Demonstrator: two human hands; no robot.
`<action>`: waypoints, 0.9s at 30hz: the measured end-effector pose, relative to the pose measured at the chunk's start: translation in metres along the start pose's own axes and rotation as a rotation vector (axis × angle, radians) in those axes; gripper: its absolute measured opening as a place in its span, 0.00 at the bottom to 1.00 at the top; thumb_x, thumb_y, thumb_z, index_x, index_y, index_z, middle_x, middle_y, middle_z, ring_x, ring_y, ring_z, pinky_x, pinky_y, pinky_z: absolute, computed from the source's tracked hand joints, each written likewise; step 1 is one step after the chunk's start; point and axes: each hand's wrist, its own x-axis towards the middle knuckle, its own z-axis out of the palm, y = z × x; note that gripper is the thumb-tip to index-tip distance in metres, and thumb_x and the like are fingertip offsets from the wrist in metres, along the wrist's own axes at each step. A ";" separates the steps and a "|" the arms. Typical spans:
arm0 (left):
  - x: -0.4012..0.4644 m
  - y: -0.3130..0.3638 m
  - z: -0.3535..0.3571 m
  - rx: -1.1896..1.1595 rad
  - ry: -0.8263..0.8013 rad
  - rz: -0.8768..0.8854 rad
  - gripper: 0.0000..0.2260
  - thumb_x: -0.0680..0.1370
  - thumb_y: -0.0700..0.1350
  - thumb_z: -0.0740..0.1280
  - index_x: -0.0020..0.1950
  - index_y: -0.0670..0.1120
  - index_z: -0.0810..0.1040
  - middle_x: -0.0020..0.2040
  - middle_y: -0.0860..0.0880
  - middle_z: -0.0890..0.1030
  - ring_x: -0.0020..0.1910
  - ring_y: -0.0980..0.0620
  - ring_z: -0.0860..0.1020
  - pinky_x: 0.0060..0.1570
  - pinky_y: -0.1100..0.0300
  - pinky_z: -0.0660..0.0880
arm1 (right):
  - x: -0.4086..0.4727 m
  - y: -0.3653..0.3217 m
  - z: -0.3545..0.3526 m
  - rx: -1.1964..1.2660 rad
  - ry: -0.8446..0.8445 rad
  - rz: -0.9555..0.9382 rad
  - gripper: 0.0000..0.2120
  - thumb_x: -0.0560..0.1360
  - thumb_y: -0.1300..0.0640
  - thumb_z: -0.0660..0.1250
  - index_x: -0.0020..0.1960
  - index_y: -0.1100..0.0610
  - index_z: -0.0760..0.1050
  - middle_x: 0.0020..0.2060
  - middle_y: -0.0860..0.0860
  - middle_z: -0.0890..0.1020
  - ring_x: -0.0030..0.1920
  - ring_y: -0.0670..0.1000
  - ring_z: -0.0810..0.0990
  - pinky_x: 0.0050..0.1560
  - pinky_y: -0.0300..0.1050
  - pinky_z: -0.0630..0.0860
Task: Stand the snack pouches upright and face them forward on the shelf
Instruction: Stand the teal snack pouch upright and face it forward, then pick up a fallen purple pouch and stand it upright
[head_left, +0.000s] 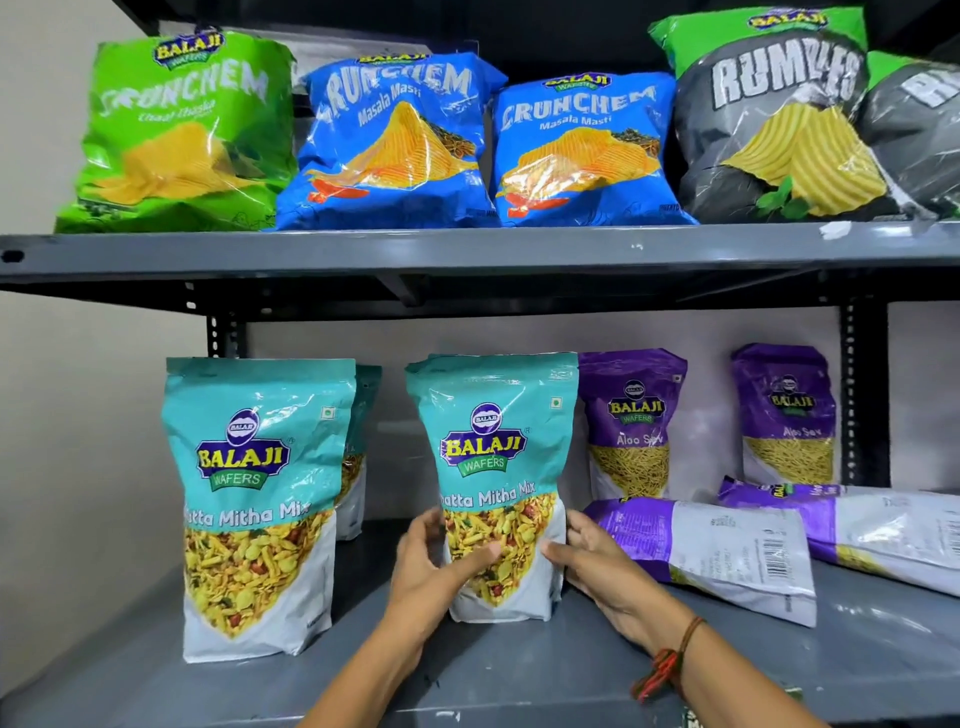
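A teal Khatta Mitha Mix pouch (496, 467) stands upright in the middle of the lower shelf (467, 670), label forward. My left hand (436, 566) grips its lower left side and my right hand (597, 566) touches its lower right side. Another teal pouch (249, 499) stands upright at the left, with a third teal pouch (358, 447) partly hidden behind it. Two purple Aloo Sev pouches (631, 421) (787, 415) stand upright at the back right. In front of them two purple pouches (717, 551) (883, 525) lie flat, backs up.
The upper shelf (467, 249) holds a green chip bag (182, 130), two blue chip bags (389, 140) (582, 150) and dark Rumples bags (769, 114). Black slotted uprights (852, 395) stand at the back. A wall closes the left side.
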 end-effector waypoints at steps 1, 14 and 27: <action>-0.006 0.006 0.006 0.077 0.131 0.064 0.38 0.65 0.48 0.81 0.72 0.48 0.69 0.67 0.49 0.73 0.65 0.50 0.74 0.66 0.53 0.73 | -0.004 -0.003 0.000 -0.014 0.023 -0.030 0.15 0.77 0.68 0.66 0.61 0.57 0.74 0.59 0.55 0.83 0.63 0.55 0.80 0.69 0.53 0.72; -0.071 0.042 0.169 -0.494 -0.018 -0.281 0.32 0.73 0.34 0.73 0.74 0.42 0.66 0.60 0.49 0.76 0.53 0.59 0.76 0.59 0.61 0.69 | 0.002 -0.089 -0.161 -0.851 0.453 -0.219 0.15 0.76 0.60 0.68 0.63 0.59 0.76 0.54 0.57 0.83 0.58 0.57 0.80 0.58 0.47 0.74; -0.052 0.026 0.283 -0.566 -0.030 -0.615 0.10 0.78 0.36 0.63 0.58 0.43 0.75 0.38 0.44 0.75 0.34 0.48 0.72 0.36 0.61 0.68 | 0.050 -0.083 -0.237 -1.001 -0.268 0.406 0.16 0.73 0.42 0.69 0.50 0.54 0.80 0.47 0.53 0.85 0.44 0.52 0.84 0.43 0.41 0.80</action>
